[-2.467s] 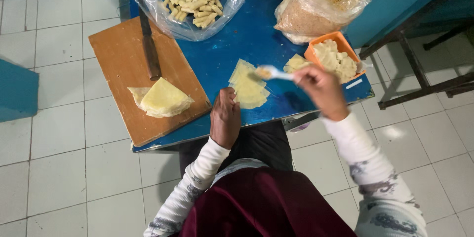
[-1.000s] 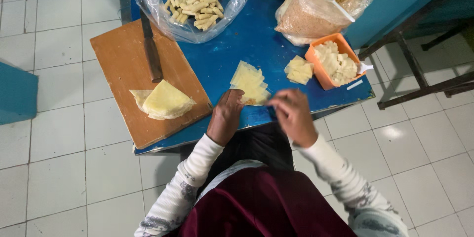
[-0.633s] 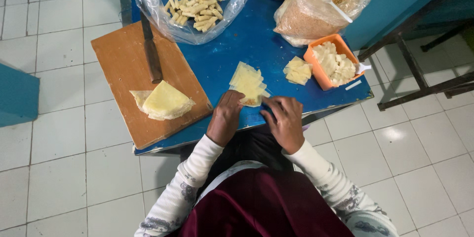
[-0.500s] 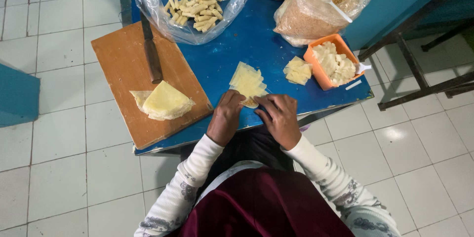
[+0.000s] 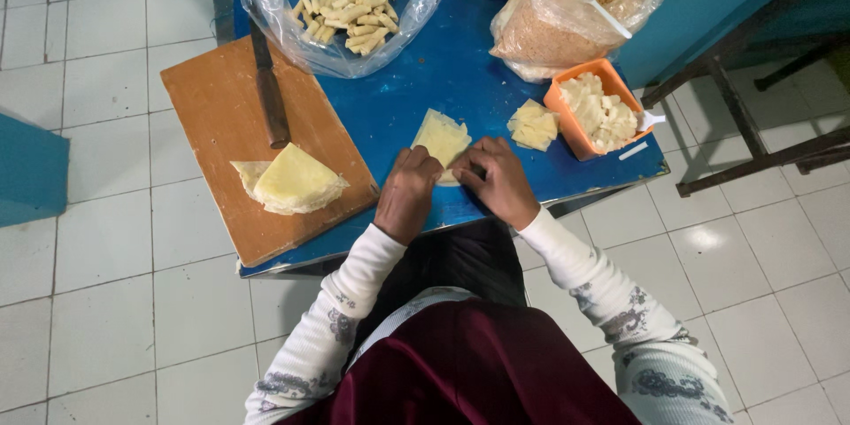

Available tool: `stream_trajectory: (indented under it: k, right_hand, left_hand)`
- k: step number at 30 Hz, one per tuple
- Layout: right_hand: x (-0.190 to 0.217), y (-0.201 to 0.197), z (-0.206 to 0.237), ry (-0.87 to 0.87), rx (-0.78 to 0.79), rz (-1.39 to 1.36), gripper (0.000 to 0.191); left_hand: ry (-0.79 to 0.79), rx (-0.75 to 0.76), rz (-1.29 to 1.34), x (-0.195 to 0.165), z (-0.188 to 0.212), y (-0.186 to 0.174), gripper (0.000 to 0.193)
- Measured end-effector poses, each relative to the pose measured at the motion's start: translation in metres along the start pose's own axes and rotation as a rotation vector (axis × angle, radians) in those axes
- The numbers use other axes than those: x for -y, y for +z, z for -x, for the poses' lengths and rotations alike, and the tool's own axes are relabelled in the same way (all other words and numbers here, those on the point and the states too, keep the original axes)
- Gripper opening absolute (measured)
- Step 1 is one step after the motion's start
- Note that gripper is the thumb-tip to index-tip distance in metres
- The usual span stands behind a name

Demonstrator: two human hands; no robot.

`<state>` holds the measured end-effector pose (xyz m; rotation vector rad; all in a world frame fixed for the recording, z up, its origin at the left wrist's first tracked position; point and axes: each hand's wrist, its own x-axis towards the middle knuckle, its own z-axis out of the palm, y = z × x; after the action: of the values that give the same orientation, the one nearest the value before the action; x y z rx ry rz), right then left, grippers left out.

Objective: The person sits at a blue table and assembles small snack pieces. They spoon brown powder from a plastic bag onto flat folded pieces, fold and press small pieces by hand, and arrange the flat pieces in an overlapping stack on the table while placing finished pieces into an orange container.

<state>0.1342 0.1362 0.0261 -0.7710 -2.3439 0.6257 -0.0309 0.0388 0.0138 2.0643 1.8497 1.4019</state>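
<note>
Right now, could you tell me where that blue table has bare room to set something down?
Bare blue table lies between the cutting board and the orange tub, ahead of both hands. The far edge is crowded with plastic bags; the knife and wrapper stack occupy the board.

Blue counter (image 5: 416, 97) stands on a white tiled floor (image 5: 97, 283). Wooden cutting board (image 5: 221, 124) lies at 9 o'clock on it, overhanging the left edge. Clear plastic bag of rolled pieces (image 5: 345, 4) sits at 12 o'clock. Bag of brown crumbs (image 5: 567, 27) at 1 o'clock. Orange tub (image 5: 595, 111) at 3 o'clock, small stack of pale squares (image 5: 533, 126) just beside it. Pale wrapper sheet (image 5: 441, 137) lies at 6 o'clock, near the front edge.
</note>
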Motion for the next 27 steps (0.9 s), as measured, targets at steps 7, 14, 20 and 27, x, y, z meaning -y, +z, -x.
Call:
stream_trajectory:
  k: [7,14,20,27]
  right_hand:
    - [0.011,0.0,0.009,-0.155,-0.016,0.007,0.012]
    - [0.013,-0.004,0.009,-0.272,0.004,0.107,0.015]
    - [0.011,-0.007,0.005,-0.293,0.011,0.107,0.015]
    - [0.008,-0.003,-0.002,-0.272,0.032,0.155,0.009]
  left_hand:
    - [-0.053,0.062,0.109,0.003,-0.003,0.0,0.002]
    - [0.018,0.086,0.14,0.006,0.001,0.0,0.007]
    - [-0.116,0.116,0.214,0.012,-0.005,0.005,0.003]
    - [-0.118,0.099,0.212,0.015,-0.008,0.004,0.005]
